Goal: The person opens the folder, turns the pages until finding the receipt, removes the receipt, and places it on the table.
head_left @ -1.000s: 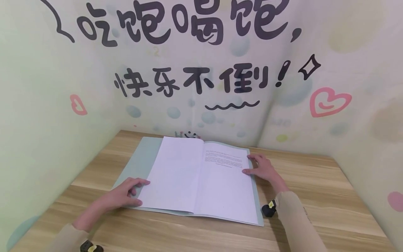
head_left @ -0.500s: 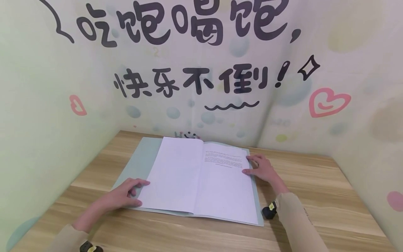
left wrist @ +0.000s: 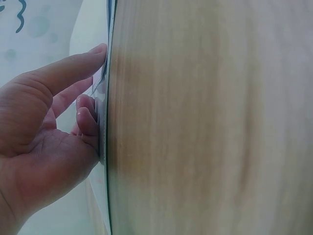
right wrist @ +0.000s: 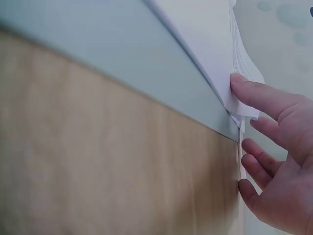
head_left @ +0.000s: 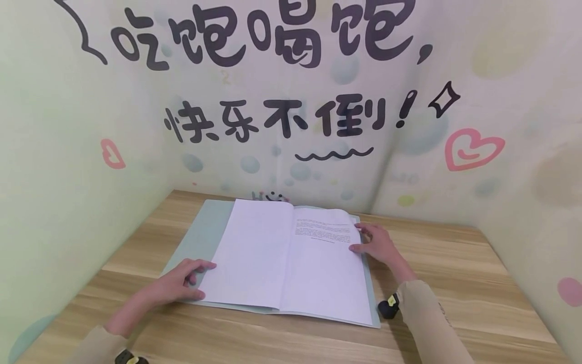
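A light blue folder (head_left: 200,232) lies open on the wooden table with white sheets inside. Its left page (head_left: 254,253) is blank; printed lines top the right page (head_left: 327,278). My left hand (head_left: 177,283) rests at the left page's outer edge, thumb and index finger extended and spread on it. At the right page's upper outer edge, my right hand (head_left: 377,245) pinches the paper. In the right wrist view the thumb (right wrist: 244,88) presses on top while the index finger sits under the bent corner; several sheet edges fan out beside it. The other fingers rest low by the folder.
The wooden table (head_left: 454,283) extends around the folder. Behind it stands a pale wall (head_left: 254,177) with large dark characters and coloured dots. Black wrist-worn devices show at both sleeves, one of them a black device (head_left: 388,307) near the folder's right edge.
The right page's upper outer corner has bent up and curls inward at my right hand, whose index finger has drawn slightly inward. My left hand keeps its place.
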A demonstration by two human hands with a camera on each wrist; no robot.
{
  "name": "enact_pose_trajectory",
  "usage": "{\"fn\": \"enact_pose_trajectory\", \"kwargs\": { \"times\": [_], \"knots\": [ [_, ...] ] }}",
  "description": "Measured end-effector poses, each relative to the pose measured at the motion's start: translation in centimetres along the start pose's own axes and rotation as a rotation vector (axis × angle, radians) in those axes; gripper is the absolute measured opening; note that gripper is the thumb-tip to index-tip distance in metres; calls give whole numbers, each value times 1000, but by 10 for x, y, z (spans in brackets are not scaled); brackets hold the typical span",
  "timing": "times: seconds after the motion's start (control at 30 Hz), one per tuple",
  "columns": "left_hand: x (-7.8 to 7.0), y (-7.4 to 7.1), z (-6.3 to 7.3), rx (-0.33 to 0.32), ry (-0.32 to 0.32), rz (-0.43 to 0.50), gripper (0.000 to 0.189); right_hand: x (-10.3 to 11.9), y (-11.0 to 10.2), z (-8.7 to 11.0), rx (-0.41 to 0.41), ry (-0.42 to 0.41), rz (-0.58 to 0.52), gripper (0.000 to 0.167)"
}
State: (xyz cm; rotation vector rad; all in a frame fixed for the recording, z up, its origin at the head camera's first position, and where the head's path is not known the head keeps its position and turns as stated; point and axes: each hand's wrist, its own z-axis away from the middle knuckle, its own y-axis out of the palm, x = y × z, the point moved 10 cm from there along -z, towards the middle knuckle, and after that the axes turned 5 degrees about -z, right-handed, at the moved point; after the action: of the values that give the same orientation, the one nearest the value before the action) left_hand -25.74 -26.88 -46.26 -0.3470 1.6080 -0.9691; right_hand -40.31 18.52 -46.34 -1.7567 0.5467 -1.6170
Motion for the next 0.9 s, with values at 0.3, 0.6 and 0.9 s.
{"fn": "enact_pose_trajectory", "kwargs": {
  "times": [0.3,0.6,0.9],
  "knots": [
    [0,1,0,1,-3,-6,66,-5,4,-2,6,64,-71,78],
    [-1,1,0,-4,8,1,66,-4,1,-7,-14,28,-96,71],
    [-2,0,0,-11,6,-15,65,2,-14,-7,-108,-32,-209,64]
  ]
}}
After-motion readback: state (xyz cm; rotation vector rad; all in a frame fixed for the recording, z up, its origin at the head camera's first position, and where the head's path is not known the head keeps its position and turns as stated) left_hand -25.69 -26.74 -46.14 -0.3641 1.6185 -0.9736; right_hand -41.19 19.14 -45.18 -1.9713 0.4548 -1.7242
